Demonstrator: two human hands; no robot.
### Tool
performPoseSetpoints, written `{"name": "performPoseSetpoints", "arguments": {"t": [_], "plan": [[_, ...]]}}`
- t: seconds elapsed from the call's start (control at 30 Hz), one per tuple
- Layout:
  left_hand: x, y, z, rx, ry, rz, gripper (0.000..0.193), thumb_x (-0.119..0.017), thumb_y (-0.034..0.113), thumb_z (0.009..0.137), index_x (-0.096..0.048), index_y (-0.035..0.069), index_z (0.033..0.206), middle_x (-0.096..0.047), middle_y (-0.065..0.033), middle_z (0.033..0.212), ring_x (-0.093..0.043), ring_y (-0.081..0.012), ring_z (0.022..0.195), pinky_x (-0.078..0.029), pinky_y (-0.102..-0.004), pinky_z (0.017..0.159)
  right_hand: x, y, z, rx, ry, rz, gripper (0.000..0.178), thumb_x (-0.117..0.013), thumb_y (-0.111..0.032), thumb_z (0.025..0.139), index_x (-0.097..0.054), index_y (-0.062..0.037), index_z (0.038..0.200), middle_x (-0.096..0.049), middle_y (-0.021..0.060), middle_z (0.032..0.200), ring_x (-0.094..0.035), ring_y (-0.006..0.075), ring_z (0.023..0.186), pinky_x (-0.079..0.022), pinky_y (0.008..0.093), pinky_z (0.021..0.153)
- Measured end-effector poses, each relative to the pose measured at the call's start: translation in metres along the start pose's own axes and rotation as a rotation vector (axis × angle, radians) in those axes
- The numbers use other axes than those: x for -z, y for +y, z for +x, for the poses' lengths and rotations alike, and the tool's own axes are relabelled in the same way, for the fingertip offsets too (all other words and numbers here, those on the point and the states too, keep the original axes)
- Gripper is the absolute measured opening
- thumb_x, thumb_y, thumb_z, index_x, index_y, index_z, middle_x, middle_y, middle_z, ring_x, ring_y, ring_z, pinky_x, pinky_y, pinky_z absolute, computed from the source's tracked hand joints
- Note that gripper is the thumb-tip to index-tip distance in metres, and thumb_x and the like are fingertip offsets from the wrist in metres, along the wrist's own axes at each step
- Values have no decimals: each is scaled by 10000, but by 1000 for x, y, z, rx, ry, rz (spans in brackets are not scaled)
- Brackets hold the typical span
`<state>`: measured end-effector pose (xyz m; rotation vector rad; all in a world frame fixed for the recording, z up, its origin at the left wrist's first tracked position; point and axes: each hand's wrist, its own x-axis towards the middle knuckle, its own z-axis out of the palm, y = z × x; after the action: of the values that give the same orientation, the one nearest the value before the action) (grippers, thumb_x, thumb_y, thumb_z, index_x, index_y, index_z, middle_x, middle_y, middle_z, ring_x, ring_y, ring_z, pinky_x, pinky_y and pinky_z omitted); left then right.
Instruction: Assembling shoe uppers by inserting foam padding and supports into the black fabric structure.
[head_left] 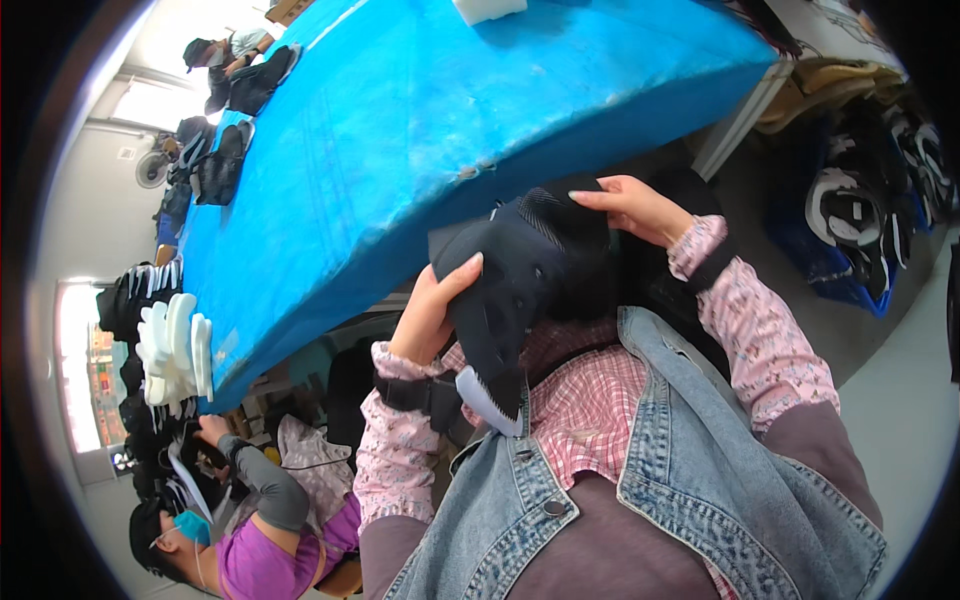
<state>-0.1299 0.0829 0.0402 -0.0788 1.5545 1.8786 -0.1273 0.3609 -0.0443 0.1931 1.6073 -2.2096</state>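
Observation:
Between my hands is a dark navy sewn fabric piece [505,265], with a mesh-like patch at its upper end and several small dark spots on its face. A curved white strip with a toothed edge [487,402] hangs at its lower end. My left hand [433,308] grips its left side, thumb on top and fingers mostly behind. At the upper right edge, my right hand [640,208] pinches the dark cloth between thumb and fingers. The piece is held over my lap, in front of the table edge. Its exact kind cannot be made out.
A blue-covered table [420,130] spreads ahead. On its left edge stand white foam-like shapes [172,350] and dark sewn pieces [222,165]. A masked co-worker [265,520] sits at left; another person [225,58] is at the far end. A blue bin [870,292] holds black-and-white pieces at right.

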Motion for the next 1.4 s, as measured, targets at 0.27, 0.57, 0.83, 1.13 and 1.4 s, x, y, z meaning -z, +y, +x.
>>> {"name": "performPoseSetpoints", "arguments": {"t": [0.27,0.57,0.83,1.13,1.4], "plan": [[-11,53,-76,-375,-145,74,390,-672,145,801,-528,-5,1131,-597,-43,1034,-555,-128,939,-426,-272,831,-38,-141,-19,384,-287,-122,339,-671,-168,814,-601,49,1065,-660,65,929,-625,95,786,-491,189,743],[-7,75,-70,-1083,47,629,205,-616,-26,804,-611,-28,1009,-617,-63,978,-548,-125,903,-448,-267,774,-110,-279,-47,968,-481,-796,414,-630,-85,836,-489,24,1209,-601,47,1053,-568,84,955,-454,217,856],[40,-13,65,-1029,640,1006,380,-684,191,756,-563,27,1077,-453,-192,1170,-434,-353,1077,-364,-396,917,-124,-233,7,1353,-267,-1625,293,-668,-152,754,-555,-15,987,-570,140,863,-554,328,816,-443,382,723],[69,69,6,-864,458,771,183,-548,98,885,-537,8,1044,-586,-60,904,-564,-115,872,-449,-249,774,-105,-235,-18,1394,-263,-1792,112,-612,-19,686,-558,-49,779,-535,56,1114,-493,254,1039,-373,368,892],[46,122,90,-1124,179,557,272,-532,9,843,-534,11,1115,-558,-117,1053,-573,-206,946,-452,-277,835,-75,-191,-40,1243,-166,-1760,136,-564,8,639,-545,-51,760,-528,89,1101,-474,259,1080,-360,379,923]]}}
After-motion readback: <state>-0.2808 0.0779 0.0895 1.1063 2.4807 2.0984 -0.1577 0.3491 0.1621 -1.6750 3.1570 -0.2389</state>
